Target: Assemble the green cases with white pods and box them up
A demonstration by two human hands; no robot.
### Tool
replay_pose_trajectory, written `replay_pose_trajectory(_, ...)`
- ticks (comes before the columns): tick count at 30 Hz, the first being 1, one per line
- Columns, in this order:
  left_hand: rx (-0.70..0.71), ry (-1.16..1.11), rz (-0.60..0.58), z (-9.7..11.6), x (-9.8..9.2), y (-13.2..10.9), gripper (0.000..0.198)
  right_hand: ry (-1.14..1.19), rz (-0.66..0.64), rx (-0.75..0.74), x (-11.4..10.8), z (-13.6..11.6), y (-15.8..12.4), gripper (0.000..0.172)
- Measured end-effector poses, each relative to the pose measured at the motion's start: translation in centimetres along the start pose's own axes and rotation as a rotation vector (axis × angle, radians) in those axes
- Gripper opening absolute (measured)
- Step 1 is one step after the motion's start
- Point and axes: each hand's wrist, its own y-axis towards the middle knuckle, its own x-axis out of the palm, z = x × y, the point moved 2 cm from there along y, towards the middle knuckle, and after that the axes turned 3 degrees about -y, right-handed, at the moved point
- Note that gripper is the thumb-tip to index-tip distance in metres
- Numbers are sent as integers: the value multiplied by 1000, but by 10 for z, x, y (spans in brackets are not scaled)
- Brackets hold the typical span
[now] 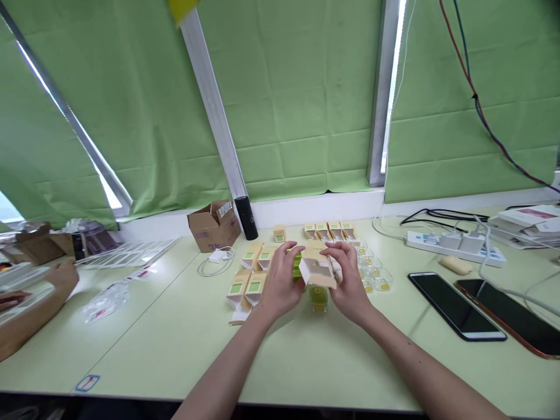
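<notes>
Seemingly midway, holding an open carton (317, 272) between the fingers (289, 248) of left hand (280, 280) and right hand (350, 286) over the desk (306, 364), by a green container (318, 300), with unclosed cartons (238, 287) at left and loose clear containers (373, 272) still at right.

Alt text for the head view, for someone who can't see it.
A left hand and right hand hold a small open carton above a pale table. Nearby are more cartons, clear containers and a brown box; two phones lie at right.

Hands (282, 280) and forearms (238, 356) are bare; spots (409, 343) mark the right forearm.
</notes>
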Motion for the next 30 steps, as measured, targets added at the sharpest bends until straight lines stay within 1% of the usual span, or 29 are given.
replay_pose_trajectory(3,75,-12,65,3,4,1,58,-95,-16,-88,2,3,-5,50)
replay_pose_trajectory(6,206,49,156,6,4,2,51,-149,8,-156,2,5,-9,57)
replay_pose_trajectory(10,367,180,269,4,5,5,50,-189,45,-180,-2,5,-8,69)
replay_pose_trajectory(14,410,241,318,0,7,2,54,-229,84,-146,-3,7,-4,64)
replay_pose_trajectory(18,400,256,315,1,6,-5,54,-245,82,-118,-3,9,-2,56)
replay_pose_trajectory(21,338,179,307,3,2,-7,51,-245,56,-92,-1,11,-2,54)
replay_pose_trajectory(24,226,-35,293,0,1,-9,54,-201,38,-56,-2,11,-1,54)
replay_pose_trajectory(26,82,-238,286,-7,5,-10,51,-154,13,-12,-2,11,-1,53)
replay_pose_trajectory(28,-145,-466,285,-16,11,-11,49,-118,-29,37,-3,11,0,52)
replay_pose_trajectory(30,-337,-679,315,-25,17,-11,53,-96,-73,78,-3,9,0,49)
